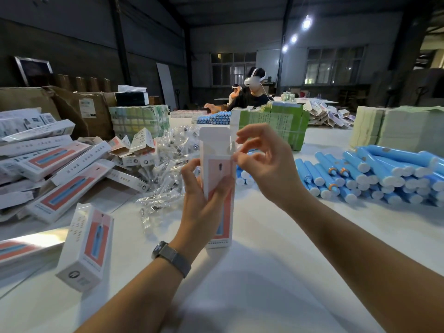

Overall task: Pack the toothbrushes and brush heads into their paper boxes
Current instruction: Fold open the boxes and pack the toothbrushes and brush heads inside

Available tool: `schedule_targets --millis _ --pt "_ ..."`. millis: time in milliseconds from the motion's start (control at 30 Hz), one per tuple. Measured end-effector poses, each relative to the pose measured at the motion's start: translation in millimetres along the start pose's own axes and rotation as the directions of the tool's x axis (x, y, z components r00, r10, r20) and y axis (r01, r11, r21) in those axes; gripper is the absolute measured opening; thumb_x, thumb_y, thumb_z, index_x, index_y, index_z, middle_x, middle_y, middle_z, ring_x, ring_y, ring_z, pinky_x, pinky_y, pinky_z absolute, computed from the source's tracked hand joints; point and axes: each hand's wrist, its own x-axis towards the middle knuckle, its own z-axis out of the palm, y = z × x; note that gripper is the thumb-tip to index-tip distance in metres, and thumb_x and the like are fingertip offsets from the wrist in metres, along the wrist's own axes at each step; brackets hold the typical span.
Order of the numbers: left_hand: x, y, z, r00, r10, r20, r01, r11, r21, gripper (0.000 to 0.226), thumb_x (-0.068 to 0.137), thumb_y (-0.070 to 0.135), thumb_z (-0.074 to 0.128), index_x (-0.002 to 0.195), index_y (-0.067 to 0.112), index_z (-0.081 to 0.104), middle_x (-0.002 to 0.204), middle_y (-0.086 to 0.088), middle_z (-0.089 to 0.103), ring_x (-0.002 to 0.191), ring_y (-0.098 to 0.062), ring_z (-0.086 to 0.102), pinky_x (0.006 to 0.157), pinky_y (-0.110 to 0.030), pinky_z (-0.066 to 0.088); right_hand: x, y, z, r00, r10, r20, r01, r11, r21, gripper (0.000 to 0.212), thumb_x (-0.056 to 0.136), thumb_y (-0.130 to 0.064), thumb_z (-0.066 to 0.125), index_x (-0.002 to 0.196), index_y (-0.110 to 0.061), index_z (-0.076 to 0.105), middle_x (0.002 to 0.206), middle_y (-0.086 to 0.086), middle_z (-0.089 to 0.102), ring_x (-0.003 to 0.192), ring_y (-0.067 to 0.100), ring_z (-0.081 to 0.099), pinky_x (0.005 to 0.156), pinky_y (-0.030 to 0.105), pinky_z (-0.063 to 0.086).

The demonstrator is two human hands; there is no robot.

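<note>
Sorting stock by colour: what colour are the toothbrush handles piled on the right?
Light blue toothbrush handles with white ends, clearest in the head view.

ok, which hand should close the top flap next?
Probably right. The right hand already pinches a side tab at the box's open top; the left hand grips the body, holding it upright.

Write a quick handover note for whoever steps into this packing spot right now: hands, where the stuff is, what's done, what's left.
Left hand grips an upright paper box standing on the white table, top lid open.
Right hand pinches the box's side flap at the open top.
Whether anything is inside this box cannot be seen.
Blue toothbrush handles are piled to the right; bagged brush heads lie behind the box to the left.
Boxes are heaped far left, one more near the left forearm.
Left: close this box once it is filled, then work through the piles.
</note>
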Motion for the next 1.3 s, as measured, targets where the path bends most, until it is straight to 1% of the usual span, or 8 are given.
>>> schedule_targets --millis 100,233,567,867,1033,1100,1200,1300 --pt "0 2 -1 0.998 0.01 0.06 -0.007 0.999 -0.04 0.044 0.098 0.04 0.055 0.125 0.05 0.021 0.098 0.021 0.067 0.085 -0.021 0.071 0.073 -0.035 0.062 0 2 -5 0.999 0.028 0.035 -0.029 0.999 0.039 0.033 0.084 -0.001 0.071 0.106 -0.024 0.061 0.094 -0.014 0.066 0.084 0.012 0.064 0.069 0.027 0.054" --pt "0 6 -1 0.986 0.036 0.16 -0.022 0.995 -0.093 0.055 0.097 0.035 0.049 0.135 0.059 0.016 0.106 0.029 0.066 0.088 -0.026 0.071 0.072 -0.036 0.062 2 3 -8 0.998 0.016 0.056 -0.018 0.999 0.043 0.033 0.085 0.001 0.071 0.109 -0.02 0.062 0.106 -0.003 0.069 0.09 0.023 0.065 0.078 0.042 0.057" --pt "0 12 -3 0.991 0.137 0.008 -0.136 0.988 -0.075 0.011 0.105 0.03 0.033 0.113 0.028 0.041 0.08 0.018 0.061 0.064 -0.001 0.058 0.055 -0.02 0.051 1 2 -13 0.972 0.081 0.221 -0.117 0.981 0.152 0.016 0.087 0.002 0.067 0.09 -0.013 0.064 0.092 0.003 0.074 0.093 0.017 0.071 0.084 0.029 0.055" --pt "-4 17 1 0.974 0.223 -0.029 -0.221 0.973 0.06 0.013 0.106 0.025 0.028 0.112 0.026 0.039 0.086 -0.002 0.053 0.07 -0.037 0.056 0.057 -0.055 0.052 7 -5 -18 0.973 0.059 0.225 -0.123 0.951 0.283 0.033 0.073 0.01 0.073 0.09 -0.015 0.058 0.091 -0.002 0.071 0.096 0.016 0.068 0.084 0.03 0.054" --pt "-6 18 2 0.975 0.221 -0.02 -0.221 0.975 0.024 0.017 0.107 0.025 0.026 0.11 0.038 0.037 0.089 0.011 0.06 0.072 -0.028 0.061 0.059 -0.047 0.056 14 -9 -21 0.953 0.084 0.29 -0.159 0.956 0.248 0.061 0.074 0.009 0.072 0.119 -0.028 0.055 0.123 0.002 0.067 0.104 0.018 0.065 0.085 0.035 0.055" --pt "-8 17 2 0.975 0.221 -0.024 -0.221 0.975 0.003 0.017 0.107 0.025 0.026 0.112 0.036 0.039 0.091 0.013 0.062 0.072 -0.02 0.063 0.06 -0.039 0.059 13 -11 -21 0.935 0.098 0.341 -0.192 0.948 0.254 0.064 0.077 0.01 0.069 0.126 -0.029 0.052 0.114 0.005 0.072 0.106 0.022 0.066 0.083 0.035 0.055" --pt "-9 14 3 0.974 0.222 -0.041 -0.222 0.975 0.008 0.015 0.107 0.026 0.026 0.114 0.032 0.037 0.09 0.022 0.061 0.074 -0.002 0.062 0.061 -0.019 0.053 13 -13 -20 0.931 0.085 0.356 -0.154 0.973 0.17 0.045 0.082 0.01 0.065 0.111 -0.024 0.06 0.096 0.001 0.076 0.102 0.023 0.069 0.087 0.039 0.058" --pt "-9 12 3 0.977 0.207 -0.053 -0.208 0.978 -0.007 0.015 0.107 0.025 0.026 0.119 0.033 0.032 0.096 0.022 0.058 0.074 0.0 0.061 0.062 -0.016 0.051 10 -14 -18 0.933 0.094 0.347 -0.168 0.967 0.19 0.033 0.08 0.01 0.06 0.098 -0.017 0.063 0.088 0.0 0.075 0.099 0.02 0.069 0.086 0.041 0.058"
